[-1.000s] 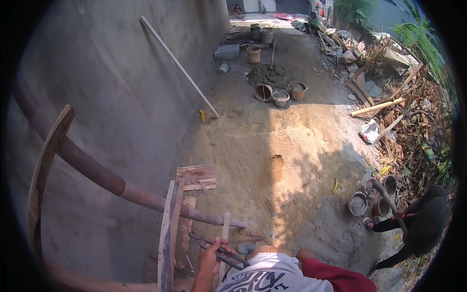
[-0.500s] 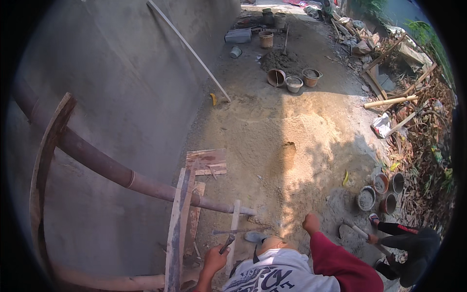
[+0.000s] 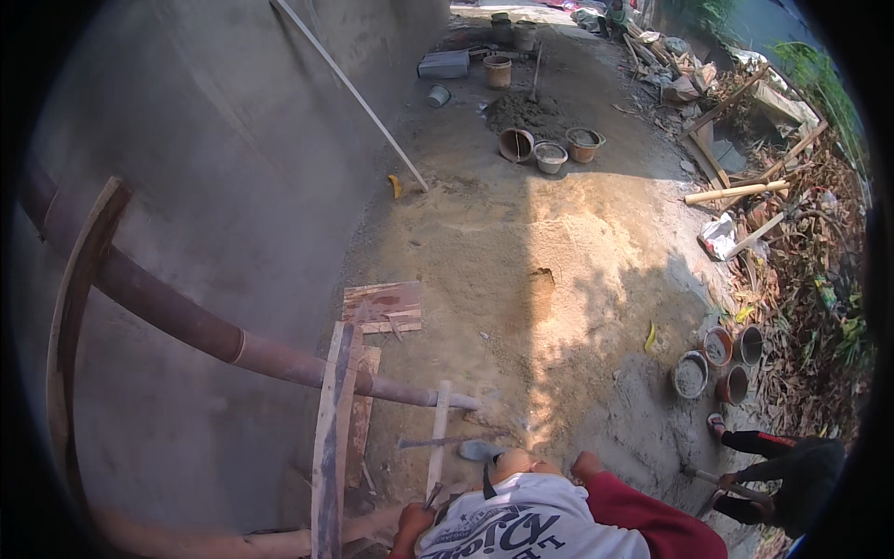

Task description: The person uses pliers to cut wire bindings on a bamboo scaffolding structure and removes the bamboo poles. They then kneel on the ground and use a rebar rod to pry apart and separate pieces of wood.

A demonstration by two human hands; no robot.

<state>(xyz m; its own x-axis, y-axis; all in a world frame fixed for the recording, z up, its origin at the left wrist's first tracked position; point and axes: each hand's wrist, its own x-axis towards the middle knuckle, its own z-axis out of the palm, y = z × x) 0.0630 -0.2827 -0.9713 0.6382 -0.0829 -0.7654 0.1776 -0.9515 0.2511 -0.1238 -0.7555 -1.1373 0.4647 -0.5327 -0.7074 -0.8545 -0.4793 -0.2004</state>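
Note:
My left hand (image 3: 413, 524), low beside my grey printed shirt (image 3: 507, 526), is closed round a short dark tool handle (image 3: 433, 495); the rest of the tool is hidden. My right hand (image 3: 586, 465), at the end of a maroon sleeve (image 3: 643, 517), is held close to the shirt with its fingers curled in. Whether anything is inside that fist cannot be seen. Just beyond my left hand stand a pale wooden stick (image 3: 438, 438) and a dark thin rod (image 3: 433, 441) crossing it. A grey shoe (image 3: 480, 451) shows in front of the shirt.
A bamboo pole (image 3: 279, 356) and upright boards (image 3: 328, 447) run along the grey wall (image 3: 233, 168) at left. Sandy ground (image 3: 577, 242) lies ahead. Buckets (image 3: 690, 374) stand at right, near a co-worker (image 3: 792, 484) with a shovel (image 3: 717, 479). Debris (image 3: 792, 279) lines the right side.
Both my hands have come down and nearer the shirt, and less of the left hand's tool shows. The co-worker's shovel has dropped lower. The whole view has shifted slightly.

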